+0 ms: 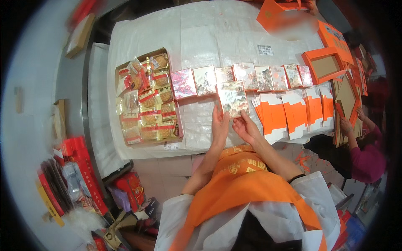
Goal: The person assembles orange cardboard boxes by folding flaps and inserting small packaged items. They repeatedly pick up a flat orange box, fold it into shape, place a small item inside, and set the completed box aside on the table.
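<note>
A small square box [233,96] with a landscape picture on its face is held in front of me over the table. My left hand [220,127] grips its lower left side, fingers closed on it. At its lower right corner, the fingers of my right hand [248,129] are bent and pinch the edge. Just beyond stands a row of similar picture boxes, among them a pink one [183,83] and a pale one [205,80]. To the left, a cardboard carton [180,125] holds several round pastries [147,100] in clear, red and gold wrappers.
Stacks of flat orange-and-white box blanks [272,113] lie right of my hands. An open orange box [322,62] sits beyond them. On the right, a co-worker in a purple sleeve [368,161] handles orange-edged trays [346,96]. Another hand [312,7] shows at the far edge.
</note>
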`<state>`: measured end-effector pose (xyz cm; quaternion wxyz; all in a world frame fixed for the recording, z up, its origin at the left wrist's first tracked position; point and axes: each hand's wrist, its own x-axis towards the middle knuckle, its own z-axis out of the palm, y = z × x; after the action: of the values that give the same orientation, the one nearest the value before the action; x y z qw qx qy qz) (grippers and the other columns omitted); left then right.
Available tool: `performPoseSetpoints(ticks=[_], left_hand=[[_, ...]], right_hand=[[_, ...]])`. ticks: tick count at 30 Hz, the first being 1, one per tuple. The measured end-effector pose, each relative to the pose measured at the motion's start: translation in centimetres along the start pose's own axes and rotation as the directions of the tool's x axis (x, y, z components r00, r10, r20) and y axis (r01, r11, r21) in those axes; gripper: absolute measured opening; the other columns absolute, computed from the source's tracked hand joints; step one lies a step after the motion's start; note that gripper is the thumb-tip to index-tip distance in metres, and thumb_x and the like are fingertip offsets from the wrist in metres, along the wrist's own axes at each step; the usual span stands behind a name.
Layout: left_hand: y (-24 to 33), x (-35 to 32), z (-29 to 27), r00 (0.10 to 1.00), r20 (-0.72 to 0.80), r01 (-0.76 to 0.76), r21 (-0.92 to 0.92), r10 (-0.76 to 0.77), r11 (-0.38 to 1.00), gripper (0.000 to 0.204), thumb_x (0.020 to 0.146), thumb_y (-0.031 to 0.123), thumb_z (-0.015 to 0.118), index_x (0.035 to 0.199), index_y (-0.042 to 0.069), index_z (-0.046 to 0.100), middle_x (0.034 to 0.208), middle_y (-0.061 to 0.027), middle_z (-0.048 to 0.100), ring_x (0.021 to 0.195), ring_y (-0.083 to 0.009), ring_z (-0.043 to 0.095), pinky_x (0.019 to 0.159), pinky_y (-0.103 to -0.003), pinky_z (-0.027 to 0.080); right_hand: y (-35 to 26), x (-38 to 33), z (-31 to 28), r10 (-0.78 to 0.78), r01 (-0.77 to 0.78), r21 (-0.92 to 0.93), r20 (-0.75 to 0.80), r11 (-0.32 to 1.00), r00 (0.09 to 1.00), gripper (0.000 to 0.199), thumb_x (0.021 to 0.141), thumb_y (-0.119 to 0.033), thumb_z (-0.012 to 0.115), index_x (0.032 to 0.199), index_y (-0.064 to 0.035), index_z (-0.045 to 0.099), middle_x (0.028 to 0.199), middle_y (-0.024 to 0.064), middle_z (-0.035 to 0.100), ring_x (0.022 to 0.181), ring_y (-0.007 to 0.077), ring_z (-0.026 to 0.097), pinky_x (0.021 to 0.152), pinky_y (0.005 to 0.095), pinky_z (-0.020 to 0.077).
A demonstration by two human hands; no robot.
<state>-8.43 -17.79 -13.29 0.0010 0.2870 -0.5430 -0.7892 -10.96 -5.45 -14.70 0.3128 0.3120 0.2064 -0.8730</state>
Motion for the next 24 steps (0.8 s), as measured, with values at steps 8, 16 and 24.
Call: performPoseSetpoints(ticks=[8,16,24], left_hand=[[-2.2,-1.5,-5.0,0.964,-0.122,0.234,-0.031,-0.236,0.972,0.047,0.091,0.023,0.051,0.13,0.001,0.036,0.117,-0.0076,0.048,0.104,-0.0154,0.048,0.086,-0.03,0.04],[-3.1,-4.0,-8.0,0.949,-0.211,0.225,-0.072,-0.235,0.972,0.042,0.089,0.019,0.053,0.125,0.001,0.04,0.108,-0.006,0.051,0.098,-0.0144,0.052,0.08,-0.028,0.044],[-3.4,-4.6,-7.0,0.951,-0.168,0.249,-0.085,-0.26,0.965,0.04,0.089,0.018,0.053,0.123,0.001,0.041,0.106,-0.0054,0.052,0.095,-0.0139,0.052,0.08,-0.028,0.044]], right_hand=[[-2.2,10.7,1.5,-0.334,0.293,-0.271,-0.122,0.917,0.935,0.027,0.085,-0.02,0.063,0.099,-0.007,0.044,0.084,0.005,0.053,0.071,0.0136,0.054,0.06,0.0265,0.0485],[-2.4,13.1,1.1,-0.247,0.213,-0.238,-0.122,0.948,0.961,0.025,0.084,-0.022,0.065,0.094,-0.0069,0.048,0.081,0.0047,0.054,0.067,0.0144,0.056,0.062,0.0273,0.0506],[-3.0,12.9,1.5,-0.208,0.16,-0.278,-0.153,0.947,0.966,0.027,0.084,-0.023,0.064,0.095,-0.0051,0.047,0.082,0.0052,0.052,0.068,0.0152,0.054,0.06,0.0286,0.0492]])
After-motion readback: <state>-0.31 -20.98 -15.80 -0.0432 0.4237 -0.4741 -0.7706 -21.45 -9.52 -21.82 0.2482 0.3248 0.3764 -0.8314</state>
